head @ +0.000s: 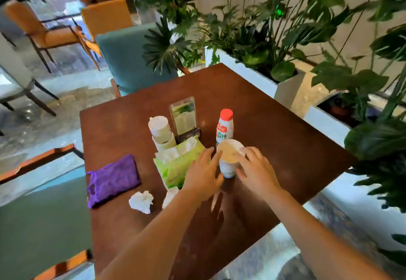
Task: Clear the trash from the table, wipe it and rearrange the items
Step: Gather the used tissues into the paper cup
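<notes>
Hands (203, 175) (256, 171) around white cup (228, 159)

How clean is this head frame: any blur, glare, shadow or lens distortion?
Head view: wide-angle bending curves the table edges; left hand and right hand at the paper cup are slightly motion-soft; the plants are smeared; the acrylic sign holder shows reflections; soft hand shadows fall on the tabletop.
</notes>
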`<move>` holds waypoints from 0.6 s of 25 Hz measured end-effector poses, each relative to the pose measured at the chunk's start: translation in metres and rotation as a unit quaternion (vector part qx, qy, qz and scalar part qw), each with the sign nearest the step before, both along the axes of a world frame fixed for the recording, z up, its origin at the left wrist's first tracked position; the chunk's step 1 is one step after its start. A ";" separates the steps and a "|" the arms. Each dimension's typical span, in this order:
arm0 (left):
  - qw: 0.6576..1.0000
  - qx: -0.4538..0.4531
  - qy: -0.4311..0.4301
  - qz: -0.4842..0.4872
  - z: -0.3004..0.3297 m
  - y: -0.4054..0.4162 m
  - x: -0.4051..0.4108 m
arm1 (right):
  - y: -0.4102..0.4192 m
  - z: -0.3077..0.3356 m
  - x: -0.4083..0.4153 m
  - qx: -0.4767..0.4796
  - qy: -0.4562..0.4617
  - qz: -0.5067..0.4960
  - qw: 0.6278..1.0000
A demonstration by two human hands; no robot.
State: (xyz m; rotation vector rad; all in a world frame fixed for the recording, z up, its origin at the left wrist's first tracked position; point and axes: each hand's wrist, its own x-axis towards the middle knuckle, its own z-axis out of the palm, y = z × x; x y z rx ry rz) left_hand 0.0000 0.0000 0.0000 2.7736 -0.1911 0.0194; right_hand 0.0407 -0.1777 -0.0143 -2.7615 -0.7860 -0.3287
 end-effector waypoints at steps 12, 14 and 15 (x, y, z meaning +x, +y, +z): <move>0.995 0.018 0.064 -0.069 -0.037 -0.007 0.006 | -0.014 -0.022 0.018 0.056 -0.032 0.084 0.994; 0.996 0.001 0.057 -0.070 -0.034 -0.003 -0.001 | -0.012 -0.023 0.015 0.074 -0.028 0.092 0.993; 0.996 -0.021 0.053 -0.064 -0.033 0.000 -0.006 | -0.010 -0.021 0.013 0.076 -0.027 0.098 0.992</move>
